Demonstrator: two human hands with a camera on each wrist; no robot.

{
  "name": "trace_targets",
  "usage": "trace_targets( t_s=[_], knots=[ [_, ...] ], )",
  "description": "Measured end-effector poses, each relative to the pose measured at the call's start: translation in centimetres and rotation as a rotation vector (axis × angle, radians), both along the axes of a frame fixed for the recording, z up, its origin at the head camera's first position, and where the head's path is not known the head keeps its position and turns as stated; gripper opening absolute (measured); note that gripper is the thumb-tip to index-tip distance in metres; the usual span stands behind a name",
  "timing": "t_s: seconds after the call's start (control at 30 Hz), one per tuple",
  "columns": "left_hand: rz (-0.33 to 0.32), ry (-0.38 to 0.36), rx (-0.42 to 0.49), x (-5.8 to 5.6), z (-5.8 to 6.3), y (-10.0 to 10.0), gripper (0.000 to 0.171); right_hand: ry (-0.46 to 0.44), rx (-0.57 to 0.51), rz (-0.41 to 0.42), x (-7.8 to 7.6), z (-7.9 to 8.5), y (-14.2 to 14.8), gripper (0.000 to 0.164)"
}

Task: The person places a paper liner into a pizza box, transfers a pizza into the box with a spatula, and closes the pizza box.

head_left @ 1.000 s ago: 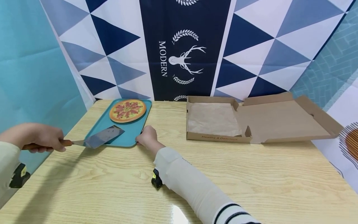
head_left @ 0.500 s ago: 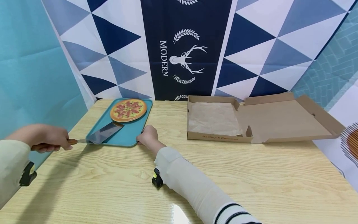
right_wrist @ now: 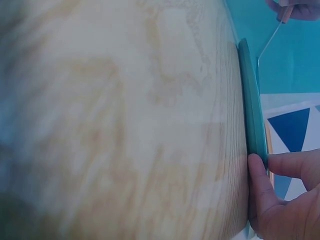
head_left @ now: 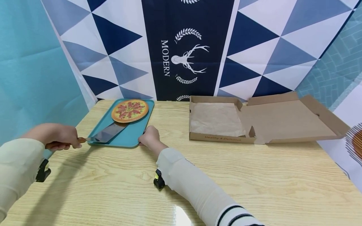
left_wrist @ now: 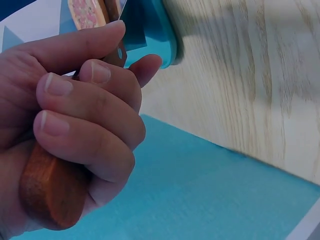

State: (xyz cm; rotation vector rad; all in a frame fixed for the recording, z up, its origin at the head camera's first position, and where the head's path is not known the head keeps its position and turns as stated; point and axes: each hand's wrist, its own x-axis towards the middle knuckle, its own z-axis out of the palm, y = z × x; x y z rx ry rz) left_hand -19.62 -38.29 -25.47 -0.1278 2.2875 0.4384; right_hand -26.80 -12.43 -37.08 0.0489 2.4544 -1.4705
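Observation:
My left hand point(head_left: 63, 135) grips the wooden handle point(left_wrist: 54, 192) of a pizza spatula, fingers curled round it. The spatula's flat metal blade point(head_left: 108, 133) reaches over the near left of a teal tray point(head_left: 128, 139), its front edge right at the near rim of a round pizza point(head_left: 130, 111). That pizza lies toward the back of the tray, topped with red strips in a ring. At the tray's near right corner, my right hand point(head_left: 150, 138) pinches the rim; in the right wrist view, its thumb and finger meet the tray edge point(right_wrist: 254, 110) from both sides.
An open cardboard pizza box point(head_left: 223, 138) lined with brown paper point(head_left: 215, 119) stands to the right at the table's back, its lid point(head_left: 285, 121) folded out rightward. Behind the wooden table point(head_left: 198, 175) hangs a patterned cloth point(head_left: 186, 37). A teal cloth point(head_left: 36, 72) hangs on the left.
My left hand has moved right with the spatula, and the blade has slid across the tray up to the pizza's near edge. The right hand, tray and pizza have stayed put.

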Motion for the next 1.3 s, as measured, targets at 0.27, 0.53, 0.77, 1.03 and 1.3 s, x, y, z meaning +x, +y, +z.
trace_targets(
  t_s=[0.27,0.53,0.77,1.03,1.3],
  knots=[
    [0.031,-0.013,0.030,-0.9,-0.8,0.4,0.041,0.002,0.003,0.019,0.1,0.1,0.1,0.023],
    [0.071,-0.017,0.063,-1.8,-1.5,1.0,0.051,0.015,0.012,0.012,0.1,0.0,0.2,0.022],
    [0.064,-0.008,0.089,-2.4,-2.0,1.2,0.056,0.023,-0.002,0.011,0.1,-0.2,0.1,0.023],
    [0.095,-0.003,0.095,-3.1,-2.3,1.7,0.042,0.039,0.020,0.015,0.2,-0.3,0.0,0.036],
    [0.105,0.003,0.093,-3.9,-2.2,2.0,0.039,0.049,0.003,0.008,0.1,-0.3,0.1,0.024]
  ],
)
